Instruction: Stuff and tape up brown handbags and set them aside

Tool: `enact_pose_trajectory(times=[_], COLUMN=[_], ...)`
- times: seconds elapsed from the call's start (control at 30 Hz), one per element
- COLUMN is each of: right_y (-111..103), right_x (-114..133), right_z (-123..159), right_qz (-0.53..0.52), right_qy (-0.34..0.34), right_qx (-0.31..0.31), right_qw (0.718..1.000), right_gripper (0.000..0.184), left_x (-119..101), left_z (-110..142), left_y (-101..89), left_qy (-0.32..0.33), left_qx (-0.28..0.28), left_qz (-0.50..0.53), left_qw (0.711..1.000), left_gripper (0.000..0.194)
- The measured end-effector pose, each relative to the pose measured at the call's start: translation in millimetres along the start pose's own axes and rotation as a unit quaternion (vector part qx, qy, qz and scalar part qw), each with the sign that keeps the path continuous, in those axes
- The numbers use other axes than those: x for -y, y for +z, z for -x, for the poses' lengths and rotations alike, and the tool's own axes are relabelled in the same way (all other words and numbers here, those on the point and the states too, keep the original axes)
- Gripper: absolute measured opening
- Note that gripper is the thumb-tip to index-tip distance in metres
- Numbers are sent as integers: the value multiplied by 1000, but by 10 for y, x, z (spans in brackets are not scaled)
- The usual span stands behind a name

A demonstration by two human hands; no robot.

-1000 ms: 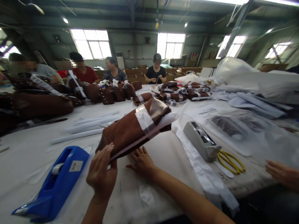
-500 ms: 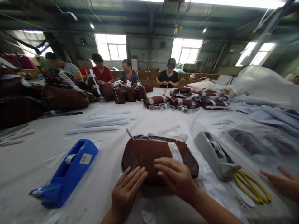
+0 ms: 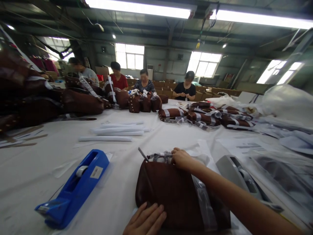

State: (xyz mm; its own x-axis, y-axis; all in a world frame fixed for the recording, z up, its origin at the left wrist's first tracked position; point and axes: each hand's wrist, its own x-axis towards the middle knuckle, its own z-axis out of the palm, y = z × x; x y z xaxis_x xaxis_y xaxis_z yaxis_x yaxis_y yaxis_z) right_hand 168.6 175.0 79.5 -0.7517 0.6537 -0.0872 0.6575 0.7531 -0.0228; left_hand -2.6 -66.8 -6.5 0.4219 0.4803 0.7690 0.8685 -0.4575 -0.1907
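A brown leather bag lies flat on the white table in front of me, with a clear tape band across its right side. My left hand rests at the bag's near edge, fingers stretched flat. My right hand reaches over the bag to its far edge, where the fingers are closed on the wrapped strap bundle. A thin grey rod sticks up beside that bundle.
A blue tape dispenser stands to the left, a grey tape dispenser to the right. White paper strips lie mid-table. More brown bags pile at the far end and left, where several people sit working.
The bag went from held tilted to lying flat. My right hand moved from its top face to the far edge; my left hand slid to the near edge. The view tilted up.
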Motion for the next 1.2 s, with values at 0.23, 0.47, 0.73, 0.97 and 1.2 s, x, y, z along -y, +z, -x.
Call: enact_pose_trajectory(times=[0.23, 0.47, 0.73, 0.97, 1.2], right_y=[70, 222, 345, -39, -288], right_x=[-222, -339, -446, -175, 84], right_z=[-113, -417, -499, -285, -267], right_qz=[-13, 38, -66, 45, 113], right_qy=[-111, -137, -204, -286, -361], right_qx=[33, 31, -16, -66, -283], right_qw=[993, 989, 977, 955, 881], right_gripper=[43, 21, 9, 12, 18], left_x=[76, 142, 153, 118, 67], left_z=[-53, -32, -45, -1, 83], left_y=[30, 61, 88, 93, 101], left_qy=[-23, -29, -31, -30, -37], left_qx=[-31, -22, -27, -18, -1], left_qz=[23, 33, 20, 33, 42], left_qw=[999, 999, 999, 999, 998], left_gripper=[31, 37, 38, 37, 36])
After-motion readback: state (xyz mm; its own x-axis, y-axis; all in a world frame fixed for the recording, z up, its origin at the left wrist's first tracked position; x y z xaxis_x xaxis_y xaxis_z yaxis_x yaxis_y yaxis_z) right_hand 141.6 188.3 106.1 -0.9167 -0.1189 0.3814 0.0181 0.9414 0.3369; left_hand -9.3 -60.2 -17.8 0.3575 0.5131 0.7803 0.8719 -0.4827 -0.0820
